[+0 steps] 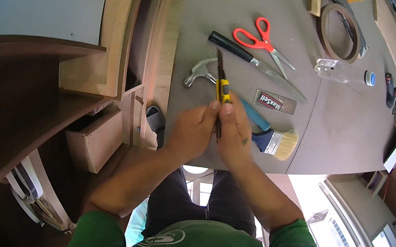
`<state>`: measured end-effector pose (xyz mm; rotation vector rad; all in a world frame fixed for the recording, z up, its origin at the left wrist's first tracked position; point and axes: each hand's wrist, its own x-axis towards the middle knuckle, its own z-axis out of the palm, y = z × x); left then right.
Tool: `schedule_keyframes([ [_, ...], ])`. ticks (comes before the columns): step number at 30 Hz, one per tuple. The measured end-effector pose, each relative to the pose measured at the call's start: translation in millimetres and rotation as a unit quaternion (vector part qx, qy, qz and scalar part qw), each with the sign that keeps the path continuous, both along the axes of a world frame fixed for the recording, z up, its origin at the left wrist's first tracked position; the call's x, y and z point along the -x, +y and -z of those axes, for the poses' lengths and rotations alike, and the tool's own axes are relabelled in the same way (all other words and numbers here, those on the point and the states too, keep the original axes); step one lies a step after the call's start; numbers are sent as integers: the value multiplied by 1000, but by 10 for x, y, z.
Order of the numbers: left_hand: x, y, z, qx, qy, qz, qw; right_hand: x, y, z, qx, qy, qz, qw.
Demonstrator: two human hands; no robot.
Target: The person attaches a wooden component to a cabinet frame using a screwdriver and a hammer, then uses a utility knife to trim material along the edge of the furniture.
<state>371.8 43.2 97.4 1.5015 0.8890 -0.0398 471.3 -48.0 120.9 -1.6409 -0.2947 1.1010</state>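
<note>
My left hand [193, 129] and my right hand [236, 135] are together over the near edge of the table. Both are closed around a yellow and black utility knife [224, 90]. Its dark, narrow end points away from me, and its other end shows below my thumbs. Just beyond lies a claw hammer [198, 71], its blue handle partly hidden behind my right hand. To the right of that hand is a paintbrush [283, 144] with pale bristles. A flat clear-and-grey pack [275, 102] lies above the brush.
Farther off lie a black-handled tool with a long metal blade [232, 46] and red-handled scissors [260, 41]. A tape roll [324, 27] and a clear bottle [340, 72] stand or lie at the far right. Wooden cabinet parts [96, 138] fill the left.
</note>
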Motion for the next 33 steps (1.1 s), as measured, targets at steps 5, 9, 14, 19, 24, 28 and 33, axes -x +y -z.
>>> schedule_keyframes([
  [5,108,62,-145,-113,-48,27,992,-93,-22,41,-5,118,51,992],
  [9,89,60,-114,-367,-188,22,911,-17,-21,72,-34,187,87,978],
  [14,139,-75,-99,-366,-175,-31,914,110,0,21,-22,40,43,998],
  [19,228,-44,-107,-369,-92,23,925,119,23,-20,-13,93,32,995],
  [24,372,16,-108,-337,-160,-9,928,99,54,-80,-66,345,66,934],
  [28,432,-19,-63,-321,-197,-45,925,190,88,-105,-54,280,69,956],
  [33,465,-125,-52,-270,-191,-116,937,247,72,-53,-67,274,28,959],
])
